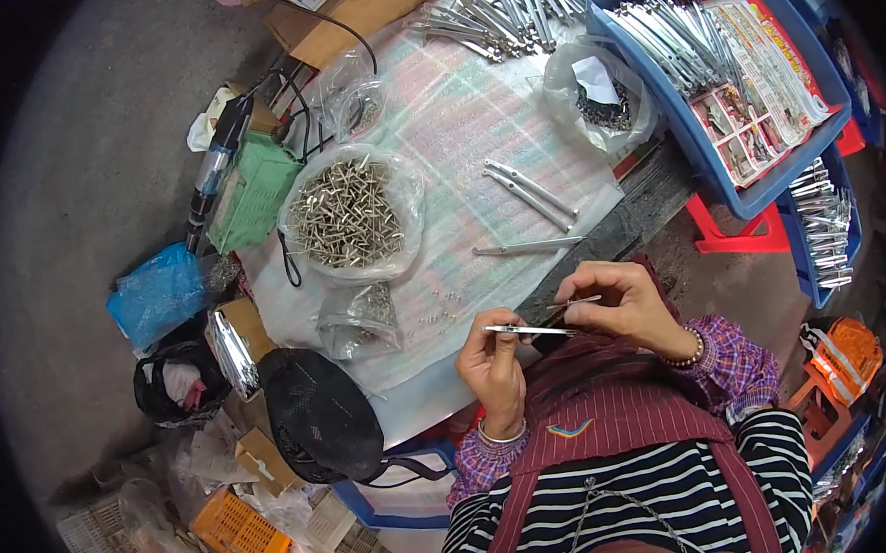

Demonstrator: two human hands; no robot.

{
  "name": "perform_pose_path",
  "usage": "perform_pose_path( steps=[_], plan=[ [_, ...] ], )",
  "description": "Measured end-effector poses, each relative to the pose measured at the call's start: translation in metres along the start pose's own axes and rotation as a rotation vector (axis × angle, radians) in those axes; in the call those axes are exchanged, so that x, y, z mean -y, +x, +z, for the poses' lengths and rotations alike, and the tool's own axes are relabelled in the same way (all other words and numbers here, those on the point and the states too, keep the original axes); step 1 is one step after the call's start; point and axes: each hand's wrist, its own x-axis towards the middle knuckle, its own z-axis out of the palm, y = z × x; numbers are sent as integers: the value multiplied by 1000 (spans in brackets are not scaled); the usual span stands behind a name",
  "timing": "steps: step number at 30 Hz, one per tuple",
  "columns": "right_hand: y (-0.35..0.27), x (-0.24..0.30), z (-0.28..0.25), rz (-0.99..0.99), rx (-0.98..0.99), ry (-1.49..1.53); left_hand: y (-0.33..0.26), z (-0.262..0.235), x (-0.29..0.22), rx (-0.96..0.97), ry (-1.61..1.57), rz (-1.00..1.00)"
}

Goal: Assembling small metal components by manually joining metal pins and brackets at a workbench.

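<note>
Close to my apron, above the table's near edge, my left hand (492, 376) pinches a slim silver metal bar (528, 329) that points to the right. My right hand (633, 307) is closed at the bar's far end, with a thin, narrow metal piece (577, 302) between thumb and fingers. What exactly that piece is, I cannot make out. Just beyond my hands, a single silver bar (527, 246) lies flat on the cloth. Farther off rests a pair of similar bars (532, 194) side by side.
A plastic bag of metal screws or pins (348, 221) stands left on the checked cloth (455, 116); a small clear bag (357, 321) lies nearer. Another bag (610, 113) holds dark small parts. Silver bars heap (505, 18) at the back. A blue crate (729, 196) stands right, a black cap (320, 413) left.
</note>
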Motion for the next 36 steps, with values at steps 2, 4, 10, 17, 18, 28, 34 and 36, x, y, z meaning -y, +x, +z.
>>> perform_pose_path(
  steps=[2,4,10,17,18,28,34,36],
  plan=[
    [3,4,-4,-328,15,-391,0,1,1,1,2,-6],
    [2,1,-1,-380,21,-414,-1,2,1,2,5,-13],
    [-5,8,10,-291,60,-442,-1,-1,1,45,48,0],
    [-7,0,13,-475,105,-635,1,-3,-2,64,195,123],
    [-7,-1,13,-495,100,-630,1,-4,-2,77,231,146],
    [-10,-2,15,-573,91,-659,2,-2,-15,108,449,236],
    [-16,6,20,-746,122,-998,1,0,-29,157,708,407],
    [-14,8,19,-783,138,-1076,0,2,-32,173,794,412]
  ],
)
